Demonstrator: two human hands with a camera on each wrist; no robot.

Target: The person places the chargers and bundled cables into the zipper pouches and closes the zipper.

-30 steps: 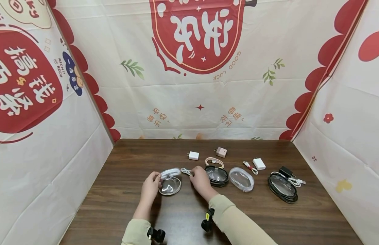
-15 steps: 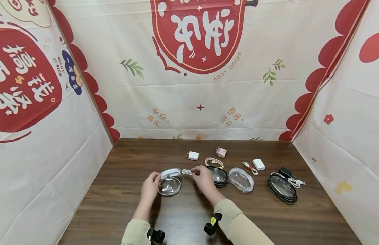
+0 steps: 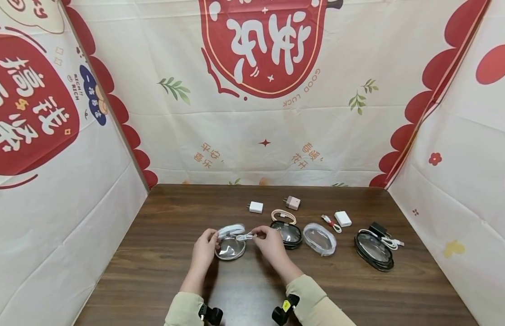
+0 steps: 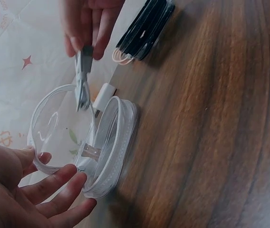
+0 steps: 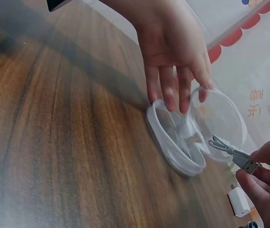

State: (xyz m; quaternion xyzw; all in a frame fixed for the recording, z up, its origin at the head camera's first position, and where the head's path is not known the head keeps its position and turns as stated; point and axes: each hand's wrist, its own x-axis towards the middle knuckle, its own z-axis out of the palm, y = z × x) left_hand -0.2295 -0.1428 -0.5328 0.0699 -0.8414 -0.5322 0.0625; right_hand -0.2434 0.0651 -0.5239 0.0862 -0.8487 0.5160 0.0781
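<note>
A small round clear case (image 3: 231,251) with a white rim stands open on the table, its lid (image 3: 232,229) raised. My left hand (image 3: 204,250) pinches the lid's edge between thumb and fingers, the other fingers spread near the hinge in the left wrist view. A folded white USB cable (image 5: 232,153), its metal plug towards my fingers, is pinched in my right hand (image 3: 272,246). The cable's looped end hangs at the case's opening, in front of the raised lid. Something greyish (image 4: 91,151) shows near the hinge; I cannot tell what it is.
Behind lie a white charger (image 3: 256,207), a pink charger (image 3: 293,203) and a beige cable (image 3: 290,213). Rightward are a black-rimmed case (image 3: 289,234), a clear case (image 3: 319,239), a red-tied cable (image 3: 331,223), another white charger (image 3: 343,219), and a black case (image 3: 373,248) beside a black charger (image 3: 378,228).
My right hand has lifted the white USB cable off the table and brought it left to the open case. The case and my left hand have shifted slightly right.
</note>
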